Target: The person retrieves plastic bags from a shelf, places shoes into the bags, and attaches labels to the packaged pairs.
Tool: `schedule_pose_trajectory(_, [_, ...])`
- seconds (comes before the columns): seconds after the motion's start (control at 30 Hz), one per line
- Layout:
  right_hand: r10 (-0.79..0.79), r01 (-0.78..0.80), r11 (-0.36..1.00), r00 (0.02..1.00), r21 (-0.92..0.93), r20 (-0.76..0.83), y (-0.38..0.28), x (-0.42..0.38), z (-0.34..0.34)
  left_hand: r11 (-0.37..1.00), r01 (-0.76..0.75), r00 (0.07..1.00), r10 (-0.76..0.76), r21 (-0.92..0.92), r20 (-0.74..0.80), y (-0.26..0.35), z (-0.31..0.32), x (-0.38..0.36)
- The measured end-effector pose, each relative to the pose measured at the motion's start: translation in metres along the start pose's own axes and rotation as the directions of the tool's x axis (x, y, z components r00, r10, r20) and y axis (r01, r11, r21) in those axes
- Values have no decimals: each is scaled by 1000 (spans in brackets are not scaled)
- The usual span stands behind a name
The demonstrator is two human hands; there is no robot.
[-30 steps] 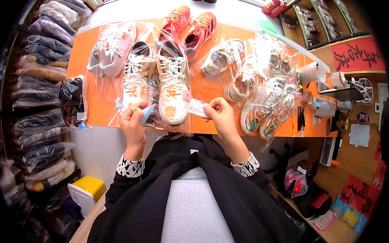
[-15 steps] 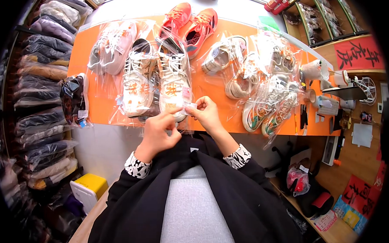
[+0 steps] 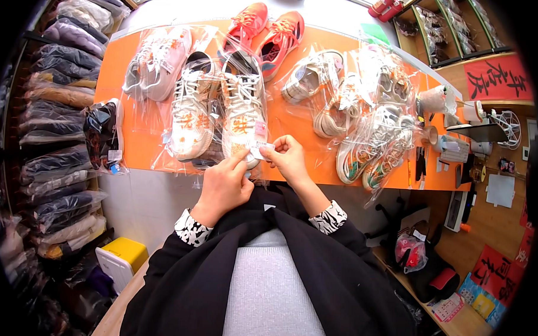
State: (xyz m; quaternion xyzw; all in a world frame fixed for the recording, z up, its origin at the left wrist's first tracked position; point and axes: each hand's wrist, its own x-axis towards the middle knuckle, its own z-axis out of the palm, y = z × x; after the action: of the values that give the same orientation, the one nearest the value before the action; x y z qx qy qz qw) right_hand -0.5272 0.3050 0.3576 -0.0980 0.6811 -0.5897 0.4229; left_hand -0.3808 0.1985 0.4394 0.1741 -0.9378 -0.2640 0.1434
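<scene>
A pair of white lace-up sneakers [image 3: 191,115] lies in a clear plastic bag with orange printed characters, toes toward me. At the right shoe's toe, my right hand [image 3: 288,161] pinches a small white label [image 3: 260,149] between thumb and fingers. My left hand [image 3: 224,183] is closed, its index finger reaching the bag just left of the label. Whatever sits between its fingertips is hidden. A pink tag [image 3: 261,131] shows on the bag just above the label.
The orange table [image 3: 142,146] also bears bagged pale pink sneakers [image 3: 160,63], coral running shoes [image 3: 279,41], bagged beige sneakers [image 3: 310,77] and green-trimmed white sneakers [image 3: 370,145]. Bagged clothes [image 3: 57,122] are stacked at left. A yellow-lidded box [image 3: 123,258] stands below.
My left hand has turned and drawn its fingers closer together, its index finger now extended beside the label. My right hand keeps its pinch on the label, which has tilted slightly.
</scene>
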Motion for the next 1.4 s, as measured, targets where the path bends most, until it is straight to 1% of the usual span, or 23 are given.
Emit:
schedule_pose_trajectory(0.2, [14,-13,998,1000,-55,10,4,2,3,1000,3,1000,-3,6,-31,-3,0,-6])
schedule_pose_trajectory(0.27, [-56,31,959,995,-282,-81,4,0,7,1000,22,999,-22,-1,-29,-4,1,-7])
schedule_pose_trajectory(0.3, [-57,34,958,996,-285,-75,5,-1,6,1000,26,999,-26,0,-33,-4,1,-9])
schedule_pose_trajectory(0.37, [-168,82,911,969,-404,-182,10,2,2,990,51,993,-64,-135,-96,-7,0,-13])
schedule_pose_trajectory(0.4, [-309,211,882,934,-422,-179,14,0,0,980,85,989,-104,-182,-101,-9,1,-16])
schedule_pose_trajectory(0.43, [-509,395,793,848,-464,-147,17,-2,0,967,122,983,-149,-225,-108,-11,2,-20])
schedule_pose_trajectory(0.47, [-538,466,765,842,-444,-43,3,-12,4,920,184,973,-220,-346,-66,-14,3,-24])
schedule_pose_trajectory(0.53, [-564,552,734,820,-395,97,-8,-25,11,849,151,945,-275,-506,-179,-24,11,-33])
schedule_pose_trajectory(0.6, [-551,593,619,795,-515,253,-6,-27,13,822,155,911,-333,-548,-242,-33,8,-43])
schedule_pose_trajectory(0.67, [-493,545,616,830,-568,262,5,-22,4,428,205,737,-659,-880,-148,-45,4,-54])
schedule_pose_trajectory(0.7, [-512,549,594,822,-588,250,5,-21,2,512,112,670,-672,-852,-315,-58,0,-57])
schedule_pose_trajectory(0.73, [-513,567,587,813,-578,276,5,-22,-1,484,124,566,-752,-866,-339,-76,-4,-67])
schedule_pose_trajectory(0.8, [-425,427,691,893,-583,150,6,-27,-6,528,257,305,-839,-809,-451,-124,-15,-90])
schedule_pose_trajectory(0.87, [-411,404,725,903,-557,120,9,-28,-9,508,359,70,-851,-783,-520,-184,-10,-113])
schedule_pose_trajectory(0.9, [-396,373,762,915,-529,73,11,-28,-12,501,356,54,-854,-789,-518,-196,-11,-116])
schedule_pose_trajectory(0.97, [-372,354,764,925,-539,80,16,-26,-16,317,395,-70,-926,-862,-372,-218,-11,-122])
schedule_pose_trajectory(1.1, [-334,312,829,942,-464,37,13,-25,-12,120,525,-25,-987,-843,-157,-272,32,-153])
schedule_pose_trajectory(1.17, [-351,304,820,937,-484,-5,6,-26,-6,136,486,-234,-932,-863,-278,-286,53,-171])
schedule_pose_trajectory(1.2, [-348,308,814,937,-492,10,7,-26,-9,311,701,-115,-839,-642,-532,-305,84,-202])
schedule_pose_trajectory(1.23, [-348,319,807,937,-497,36,6,-27,-9,299,696,-140,-835,-653,-532,-308,97,-213])
schedule_pose_trajectory(1.3, [-310,259,837,950,-483,-29,8,-32,-10,-212,335,-613,-789,-918,-41,-312,118,-233])
schedule_pose_trajectory(1.33, [-287,232,851,957,-470,-47,10,-32,-12,-217,316,-629,-777,-924,-33,-317,132,-246])
schedule_pose_trajectory(1.4, [-215,149,881,972,-449,-98,9,-38,-9,-378,284,-521,-832,-881,189,-330,160,-274])
